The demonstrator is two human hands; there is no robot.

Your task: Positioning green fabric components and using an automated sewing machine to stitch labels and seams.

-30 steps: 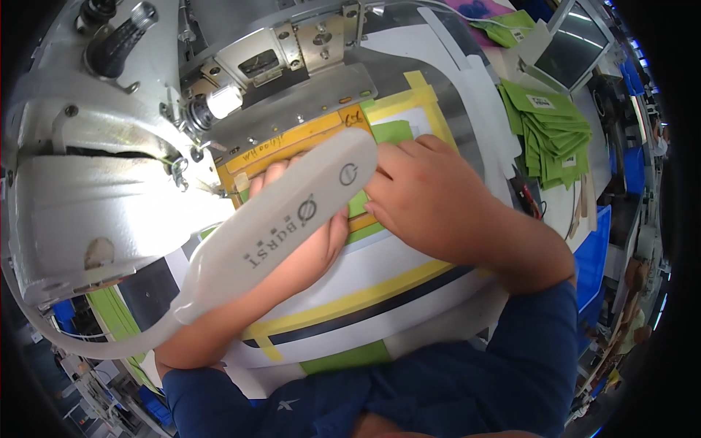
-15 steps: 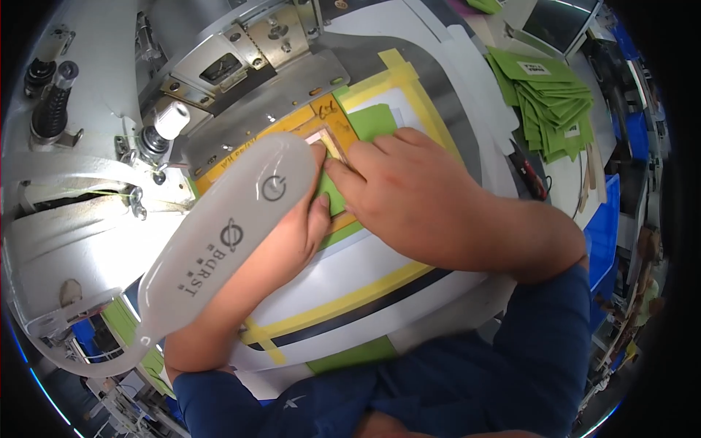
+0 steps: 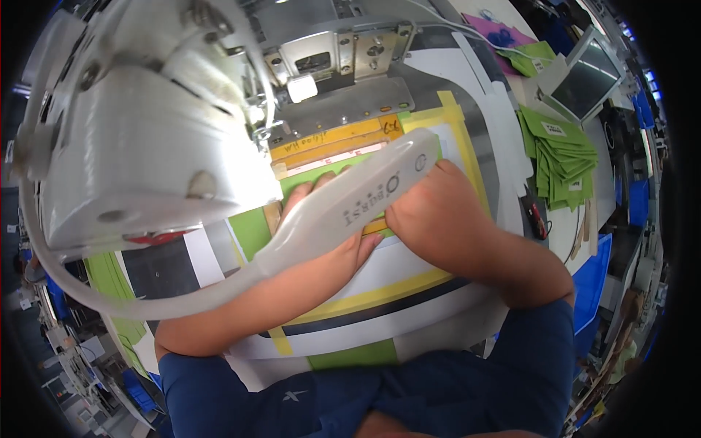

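Green cloth lies flat under the sewing machine, edged by yellow tape strips. Both hands press down on it, fingers spread flat and gripping nothing: the left hand partly hidden behind a white lamp arm, the right hand just beside.

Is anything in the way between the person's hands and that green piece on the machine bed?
Nothing separates them: the left hand and right hand both lie flat on the green piece. A white lamp bar crosses above the fingers, hiding part of the contact from the camera only.
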